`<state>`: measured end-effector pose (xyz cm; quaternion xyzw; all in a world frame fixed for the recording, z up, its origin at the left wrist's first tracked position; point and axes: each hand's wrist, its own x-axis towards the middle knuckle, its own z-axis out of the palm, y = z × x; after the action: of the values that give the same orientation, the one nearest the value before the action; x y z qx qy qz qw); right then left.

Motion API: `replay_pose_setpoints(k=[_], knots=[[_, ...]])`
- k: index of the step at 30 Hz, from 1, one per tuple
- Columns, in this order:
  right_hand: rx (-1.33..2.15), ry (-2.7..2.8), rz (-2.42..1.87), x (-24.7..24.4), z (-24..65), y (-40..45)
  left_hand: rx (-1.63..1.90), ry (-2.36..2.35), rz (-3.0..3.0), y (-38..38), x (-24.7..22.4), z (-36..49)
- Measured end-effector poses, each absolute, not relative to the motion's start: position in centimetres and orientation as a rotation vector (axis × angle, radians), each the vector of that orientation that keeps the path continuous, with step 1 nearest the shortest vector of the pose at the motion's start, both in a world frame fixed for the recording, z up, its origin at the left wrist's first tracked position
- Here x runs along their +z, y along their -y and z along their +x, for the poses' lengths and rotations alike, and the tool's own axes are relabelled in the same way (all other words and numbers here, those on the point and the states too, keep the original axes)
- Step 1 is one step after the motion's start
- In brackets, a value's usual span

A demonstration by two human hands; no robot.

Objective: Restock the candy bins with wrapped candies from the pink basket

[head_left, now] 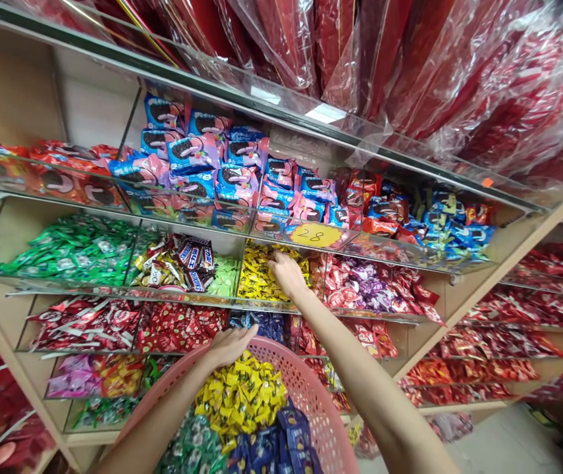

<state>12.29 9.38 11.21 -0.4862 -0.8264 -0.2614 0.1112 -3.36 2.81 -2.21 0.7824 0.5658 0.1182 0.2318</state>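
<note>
My right hand [288, 274] reaches into a shelf compartment of yellow-wrapped candies [251, 276]. Its fingers curl down into the pile, and the fingertips are partly hidden among the wrappers. My left hand [230, 346] is closed over the far rim of a pink perforated plastic basket [313, 395], thumb side pointing right; some of its fingers are out of sight. Inside the basket lie a heap of yellow-wrapped candies [244, 398], dark blue packets [288, 438] and green-wrapped candies [189, 444].
Clear dividers split the shelves. Left of my right hand are Snickers bars [195, 260] and green candies [81, 247]; purple and pink sweets [360, 286] lie right. Above, a glass front bears a yellow "28" tag [317, 234] before cookie packs [195, 155]. Red bags [311, 46] hang over the top.
</note>
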Motion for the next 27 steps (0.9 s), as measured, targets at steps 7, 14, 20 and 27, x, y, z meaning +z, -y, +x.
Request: replay_pose_setpoints(k=[7, 14, 20, 27], knots=[[-0.865, 2.401, -1.428, 11.4, 12.9, -9.4, 0.323, -1.581, 2.146, -2.5, -1.5, -3.2], [-0.801, 2.325, -1.396, 11.5, 14.2, -9.3, 0.333, -1.571, 2.16, -2.5, -1.5, -3.3], [-0.542, 2.15, -1.256, 12.3, 14.8, -7.6, 0.349, -1.567, 2.139, -2.8, -2.0, -3.3], [-0.146, 2.002, -1.08, 11.6, 15.3, -2.3, 0.32, -1.563, 2.141, -2.9, -2.0, -3.3]])
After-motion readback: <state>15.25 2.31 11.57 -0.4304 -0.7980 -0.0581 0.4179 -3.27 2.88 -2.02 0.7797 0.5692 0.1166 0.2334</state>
